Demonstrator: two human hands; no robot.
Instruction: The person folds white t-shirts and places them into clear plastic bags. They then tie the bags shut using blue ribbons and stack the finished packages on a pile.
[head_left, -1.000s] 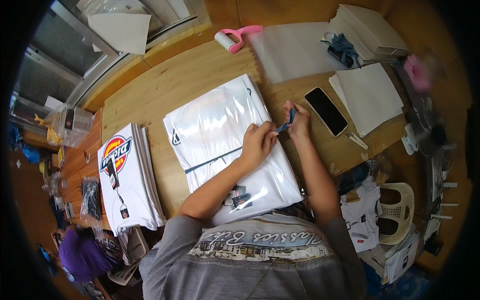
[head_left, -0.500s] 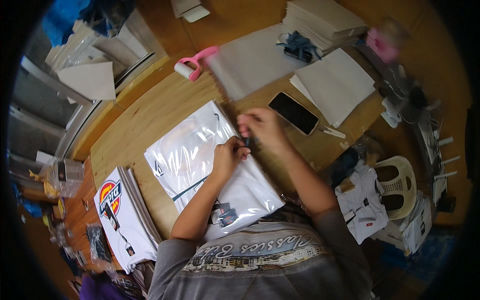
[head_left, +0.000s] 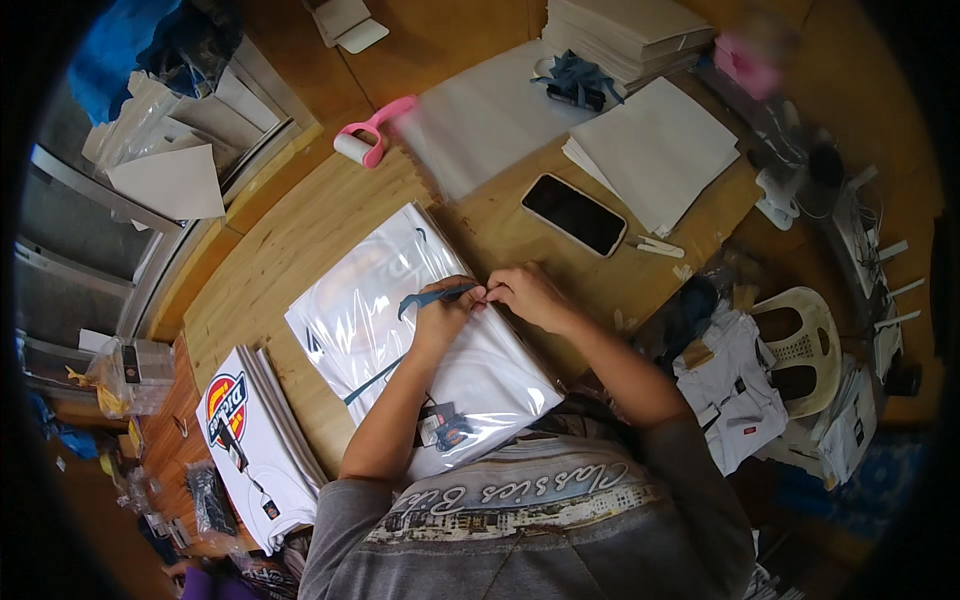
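Observation:
A stack of folded white shirts in clear plastic [head_left: 365,285] lies in front of me on the wooden table, with a dark tag and small printed marks showing through. A blue-grey cloth strip [head_left: 375,380] runs across its top. My left hand [head_left: 448,318] rests on the stack's right edge, closed on this strip, whose loose end [head_left: 420,298] curls out over the back of the hand. My right hand [head_left: 530,295] is pinched shut, its fingertips meeting the left fingers at that edge; what lies between them is hidden.
Right of the stack lies a phone [head_left: 573,214], with paper sheets [head_left: 655,150] and coiled blue strips [head_left: 580,78] beyond. A pink-handled lint roller [head_left: 372,135] lies at the far side. More white shirts [head_left: 255,440] sit at the left; a plastic chair [head_left: 805,345] holds shirts at the right.
My right hand has come down and left to meet the left hand's fingers. The loose end of the blue-grey strip now shows over the left hand.

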